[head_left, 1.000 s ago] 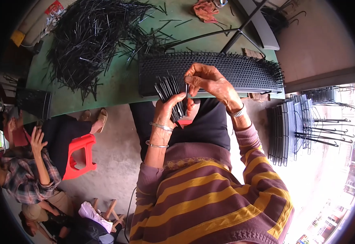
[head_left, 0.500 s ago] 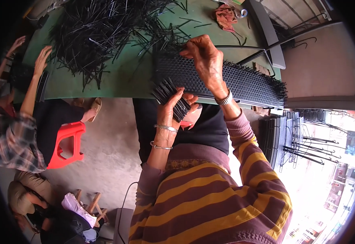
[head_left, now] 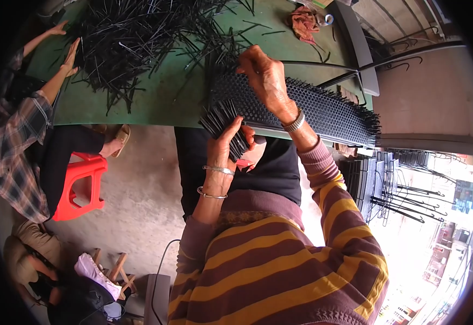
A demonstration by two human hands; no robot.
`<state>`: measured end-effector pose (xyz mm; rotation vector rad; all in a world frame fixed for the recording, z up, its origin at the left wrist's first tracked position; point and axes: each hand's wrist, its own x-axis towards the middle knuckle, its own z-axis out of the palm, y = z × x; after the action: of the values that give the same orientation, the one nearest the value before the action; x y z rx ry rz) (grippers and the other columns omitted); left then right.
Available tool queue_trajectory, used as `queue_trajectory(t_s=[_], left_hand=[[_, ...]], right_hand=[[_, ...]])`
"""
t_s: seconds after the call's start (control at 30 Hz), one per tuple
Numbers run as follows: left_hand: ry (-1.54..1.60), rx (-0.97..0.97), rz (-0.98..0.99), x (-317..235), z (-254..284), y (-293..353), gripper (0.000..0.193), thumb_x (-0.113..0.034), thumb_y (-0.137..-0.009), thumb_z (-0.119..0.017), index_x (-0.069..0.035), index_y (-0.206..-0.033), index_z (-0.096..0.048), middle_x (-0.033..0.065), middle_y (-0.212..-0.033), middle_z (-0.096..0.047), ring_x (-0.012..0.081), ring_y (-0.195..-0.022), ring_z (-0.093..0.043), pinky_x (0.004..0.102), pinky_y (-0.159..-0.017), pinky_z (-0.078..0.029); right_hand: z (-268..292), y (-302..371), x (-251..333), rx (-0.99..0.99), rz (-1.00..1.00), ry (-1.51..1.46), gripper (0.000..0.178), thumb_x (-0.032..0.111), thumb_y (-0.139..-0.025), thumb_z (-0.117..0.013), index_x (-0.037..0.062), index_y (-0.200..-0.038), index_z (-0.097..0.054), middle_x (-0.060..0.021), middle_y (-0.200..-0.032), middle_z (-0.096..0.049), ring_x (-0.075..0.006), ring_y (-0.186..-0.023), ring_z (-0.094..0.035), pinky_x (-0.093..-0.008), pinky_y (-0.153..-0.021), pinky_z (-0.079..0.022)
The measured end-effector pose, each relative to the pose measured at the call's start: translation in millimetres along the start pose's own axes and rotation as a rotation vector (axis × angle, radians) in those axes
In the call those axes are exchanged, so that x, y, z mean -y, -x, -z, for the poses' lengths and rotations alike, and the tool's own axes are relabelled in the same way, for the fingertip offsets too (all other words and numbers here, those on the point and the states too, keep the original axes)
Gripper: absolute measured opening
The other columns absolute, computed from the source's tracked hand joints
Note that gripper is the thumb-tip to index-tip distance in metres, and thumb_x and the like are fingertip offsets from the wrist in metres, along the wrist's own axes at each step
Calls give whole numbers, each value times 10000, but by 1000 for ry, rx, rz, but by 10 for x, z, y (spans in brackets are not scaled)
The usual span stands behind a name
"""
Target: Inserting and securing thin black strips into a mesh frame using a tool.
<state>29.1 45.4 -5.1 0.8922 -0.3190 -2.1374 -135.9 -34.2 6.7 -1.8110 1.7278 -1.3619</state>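
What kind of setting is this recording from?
Probably a small open-sided assembly workshop: a green table heaped with black plastic sticks, a studded black panel, stacked panels.

A red plastic stool [head_left: 79, 187] stands on the concrete floor, well to the left of the fingers and lower. A co-worker in a plaid sleeve [head_left: 14, 146] sits by it, both hands flat on the green table [head_left: 155, 103], far left of the fingers. A crumpled reddish rag [head_left: 304, 24] lies beyond them, upper right. Stacked black wire racks [head_left: 388, 184] stand to their lower right
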Motion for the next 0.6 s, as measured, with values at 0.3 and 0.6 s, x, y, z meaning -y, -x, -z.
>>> queue_trajectory(t_s=[0.3, 0.6], left_hand=[[-97, 22, 17, 69, 64, -72, 241, -265, -926, -654, -37, -995, -618, 89, -790, -666, 163, -648, -627, 318, -559, -536], [-100, 81, -46, 92, 99, -119, 220, -236, -938, -633, -27, -999, -606, 95, -776, -651, 171, -633, -604, 323, -552, -521]], right_hand=[[-83, -127, 71, 21, 252, 335, 75, 117, -833, -698, 117, -903, -669, -64, -831, -592, -253, -729, -633, -364, -622, -504], [-201, -12, -70, -103, 372, 482, 84, 137, -817, -707, 135, -895, -674, -60, -845, -579, -276, -745, -614, -395, -641, -503]])
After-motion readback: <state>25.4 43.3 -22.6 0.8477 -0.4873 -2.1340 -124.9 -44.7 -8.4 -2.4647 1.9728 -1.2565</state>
